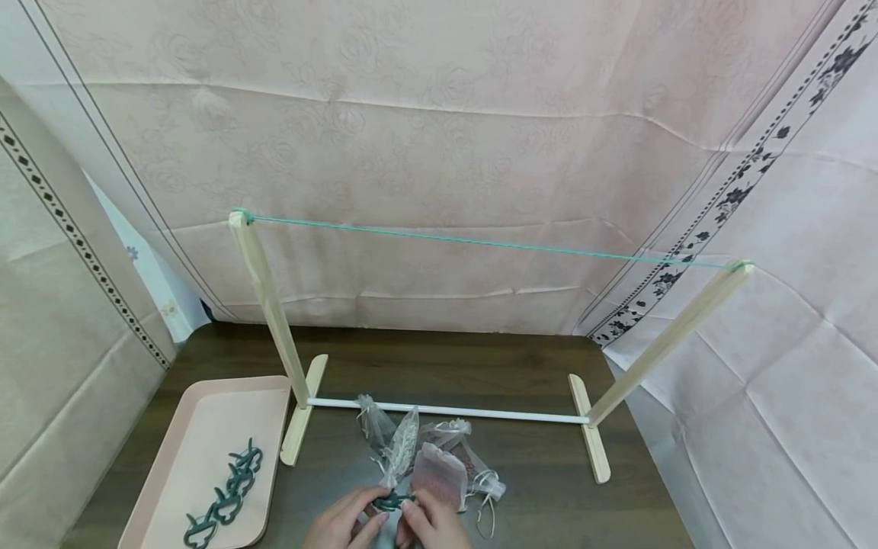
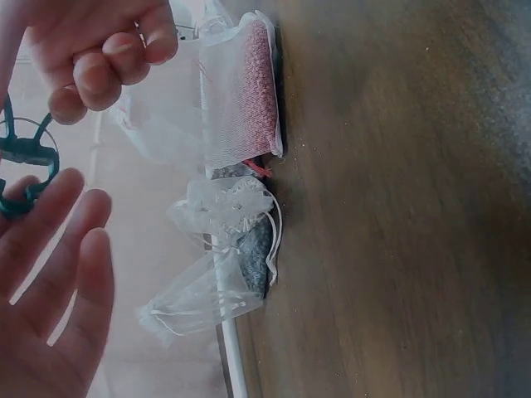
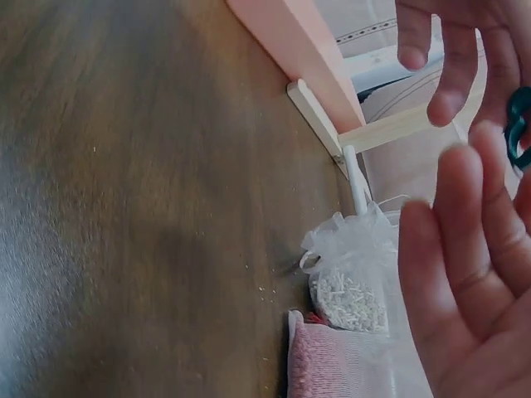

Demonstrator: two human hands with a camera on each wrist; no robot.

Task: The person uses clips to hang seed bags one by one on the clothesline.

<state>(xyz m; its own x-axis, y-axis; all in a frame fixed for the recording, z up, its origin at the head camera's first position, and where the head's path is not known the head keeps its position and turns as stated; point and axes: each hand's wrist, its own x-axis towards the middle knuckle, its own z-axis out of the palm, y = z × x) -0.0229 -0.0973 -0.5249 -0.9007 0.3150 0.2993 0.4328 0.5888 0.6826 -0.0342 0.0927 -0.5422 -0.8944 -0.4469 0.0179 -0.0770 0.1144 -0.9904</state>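
A dark green clip (image 1: 391,501) with curved arms is pinched between the fingers of my left hand (image 1: 348,520) and my right hand (image 1: 432,521), low in the head view. Its arms show larger at the edge of the left wrist view, as the green clip (image 2: 26,151) between both hands. Just beyond my fingers lie several sheer drawstring bags. One bag holds white bits (image 3: 348,298), another pink grains (image 2: 259,91), and a third something dark (image 2: 255,249). The pink bag (image 1: 439,474) sits right beside my right hand.
A wooden frame stands behind, its left post (image 1: 274,313) and right post (image 1: 668,347) joined by a green string (image 1: 480,242) on top and a white rod (image 1: 521,415) below. At left, a pink tray (image 1: 185,435) holds several dark green clips (image 1: 229,492) in a row.
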